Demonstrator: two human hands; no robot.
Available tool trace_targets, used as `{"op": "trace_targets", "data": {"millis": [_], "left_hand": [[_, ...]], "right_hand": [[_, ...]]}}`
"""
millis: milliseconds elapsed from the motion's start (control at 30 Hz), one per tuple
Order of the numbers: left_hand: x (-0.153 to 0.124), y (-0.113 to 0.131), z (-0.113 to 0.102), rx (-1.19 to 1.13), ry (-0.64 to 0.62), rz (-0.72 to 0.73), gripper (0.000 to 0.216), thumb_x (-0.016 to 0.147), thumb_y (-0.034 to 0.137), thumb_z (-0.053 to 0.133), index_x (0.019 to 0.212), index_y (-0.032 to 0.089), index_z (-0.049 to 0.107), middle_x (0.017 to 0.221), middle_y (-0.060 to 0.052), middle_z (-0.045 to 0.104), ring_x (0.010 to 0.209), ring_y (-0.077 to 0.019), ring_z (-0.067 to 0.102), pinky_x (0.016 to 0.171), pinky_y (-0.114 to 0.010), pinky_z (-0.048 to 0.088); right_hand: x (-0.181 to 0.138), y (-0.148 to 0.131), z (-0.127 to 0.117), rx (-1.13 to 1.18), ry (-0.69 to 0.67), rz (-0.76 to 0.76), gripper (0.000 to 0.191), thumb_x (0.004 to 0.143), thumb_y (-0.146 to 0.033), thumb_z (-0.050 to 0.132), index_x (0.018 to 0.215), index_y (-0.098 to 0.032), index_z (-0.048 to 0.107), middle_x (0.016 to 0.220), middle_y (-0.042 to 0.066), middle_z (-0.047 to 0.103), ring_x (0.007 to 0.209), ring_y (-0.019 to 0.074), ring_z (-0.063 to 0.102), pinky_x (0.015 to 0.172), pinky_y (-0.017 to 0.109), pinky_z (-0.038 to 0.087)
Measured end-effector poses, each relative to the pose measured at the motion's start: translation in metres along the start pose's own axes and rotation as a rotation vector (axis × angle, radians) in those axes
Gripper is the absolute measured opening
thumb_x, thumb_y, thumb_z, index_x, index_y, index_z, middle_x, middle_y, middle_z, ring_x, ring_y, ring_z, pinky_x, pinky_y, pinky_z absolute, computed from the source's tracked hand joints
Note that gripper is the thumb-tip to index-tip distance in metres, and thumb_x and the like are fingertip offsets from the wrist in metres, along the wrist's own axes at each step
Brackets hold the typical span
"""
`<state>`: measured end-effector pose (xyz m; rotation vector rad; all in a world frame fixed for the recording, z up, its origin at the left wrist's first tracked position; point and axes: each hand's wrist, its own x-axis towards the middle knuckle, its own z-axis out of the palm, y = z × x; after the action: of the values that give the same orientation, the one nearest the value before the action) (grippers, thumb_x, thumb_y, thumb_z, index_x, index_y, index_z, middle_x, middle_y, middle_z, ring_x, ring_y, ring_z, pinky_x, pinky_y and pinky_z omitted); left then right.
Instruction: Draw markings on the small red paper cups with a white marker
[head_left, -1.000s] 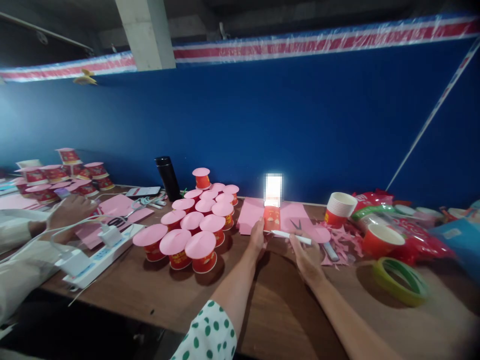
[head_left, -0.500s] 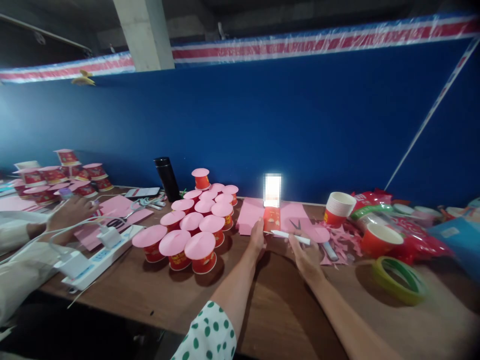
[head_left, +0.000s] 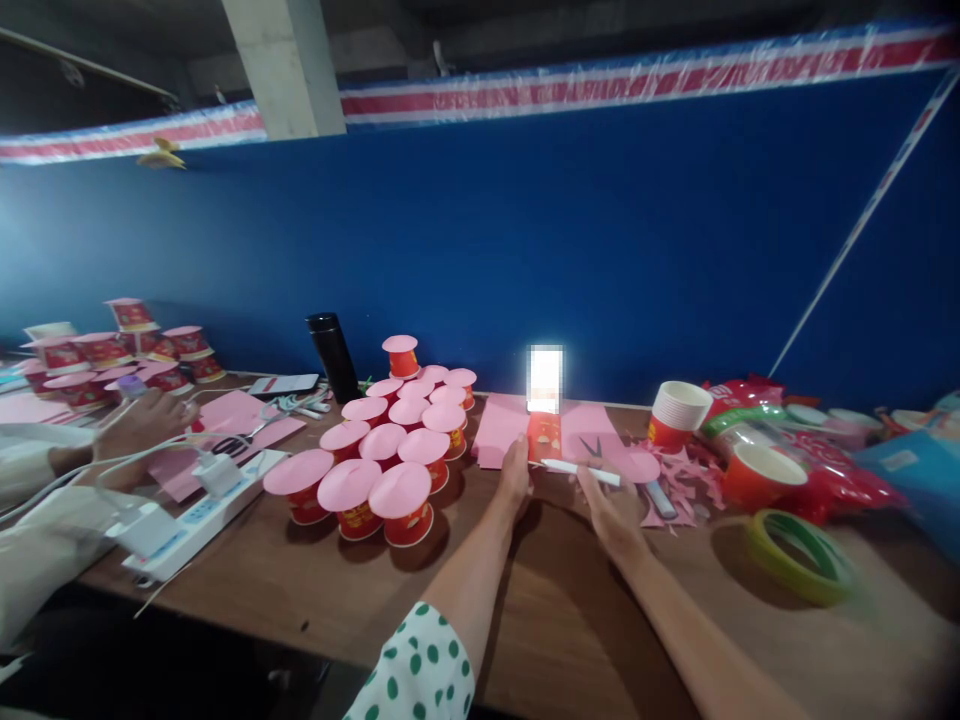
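Upright above the pink paper (head_left: 499, 430) is what looks like a phone (head_left: 544, 436); its top is bright and blurred, its lower part red with gold shapes. My left hand (head_left: 514, 478) is closed at its left edge, palm side hidden. A slim white pen-shaped stick (head_left: 574, 470) lies level in front, its thin tip towards my left fingers. My right hand (head_left: 611, 510) pinches the stick near its right end. Just behind that hand, dark scissors (head_left: 591, 447) rest on the paper. Pink scraps (head_left: 682, 480) and a grey-blue tube (head_left: 661, 500) lie to the right.
Left of my arms stand several red cups (head_left: 405, 528) topped with pink discs, and a black flask (head_left: 334, 358). Further left are a power strip (head_left: 202, 520) and another person's hand (head_left: 142, 430). On the right are stacked cups (head_left: 677, 415), a yellow-green tape roll (head_left: 799, 560) and red bags (head_left: 840, 470).
Both hands keep nearly the same place and hold. The whole view shifts very slightly; nothing is taken up or let go.
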<state>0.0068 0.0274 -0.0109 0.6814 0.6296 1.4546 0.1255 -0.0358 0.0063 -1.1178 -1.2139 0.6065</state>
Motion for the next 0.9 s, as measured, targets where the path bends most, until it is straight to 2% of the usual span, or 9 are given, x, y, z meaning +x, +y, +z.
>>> {"op": "trace_targets", "data": {"millis": [267,367,600,733,900], "left_hand": [[-0.001,0.002,0.003,-0.05,0.004,-0.015,0.046,0.067,0.056,0.067,0.084,0.013,0.064,0.077,-0.005,0.068,0.066,-0.0151,0.062,0.061,-0.025,0.047],[0.0,0.001,0.002,-0.026,0.011,-0.021,0.046,0.068,0.057,0.065,0.083,0.013,0.064,0.073,-0.004,0.067,0.063,-0.0147,0.061,0.059,-0.025,0.046],[0.0,0.0,0.0,-0.028,0.0,-0.013,0.045,0.069,0.056,0.065,0.086,0.014,0.064,0.08,-0.005,0.068,0.067,-0.0155,0.062,0.059,-0.025,0.046],[0.0,0.001,0.002,-0.035,0.009,-0.013,0.042,0.071,0.054,0.064,0.085,0.014,0.064,0.076,-0.005,0.068,0.067,-0.016,0.062,0.061,-0.025,0.046],[0.001,0.0,0.001,-0.085,0.034,-0.04,0.037,0.073,0.049,0.064,0.087,0.014,0.065,0.08,-0.005,0.069,0.07,-0.0158,0.064,0.063,-0.025,0.047]], "right_hand": [[0.002,0.006,0.0,0.039,0.042,0.005,0.036,0.078,-0.049,0.06,0.085,-0.014,0.065,0.062,0.003,0.064,0.049,0.0111,0.052,0.043,0.021,0.04],[0.002,0.006,-0.001,0.025,0.04,0.017,0.036,0.078,-0.049,0.061,0.084,-0.014,0.064,0.061,0.003,0.064,0.049,0.0112,0.053,0.044,0.021,0.041],[0.003,-0.002,-0.001,0.035,0.059,-0.002,0.038,0.076,-0.051,0.06,0.084,-0.014,0.065,0.061,0.004,0.064,0.049,0.0114,0.052,0.043,0.021,0.041],[0.002,-0.009,-0.001,0.022,0.038,0.019,0.038,0.074,-0.051,0.062,0.083,-0.014,0.065,0.06,0.003,0.063,0.05,0.0119,0.052,0.045,0.023,0.043],[0.004,-0.01,-0.003,0.086,0.131,0.078,0.04,0.074,-0.054,0.062,0.083,-0.015,0.065,0.057,0.0,0.059,0.047,0.0101,0.048,0.042,0.022,0.038]]}}
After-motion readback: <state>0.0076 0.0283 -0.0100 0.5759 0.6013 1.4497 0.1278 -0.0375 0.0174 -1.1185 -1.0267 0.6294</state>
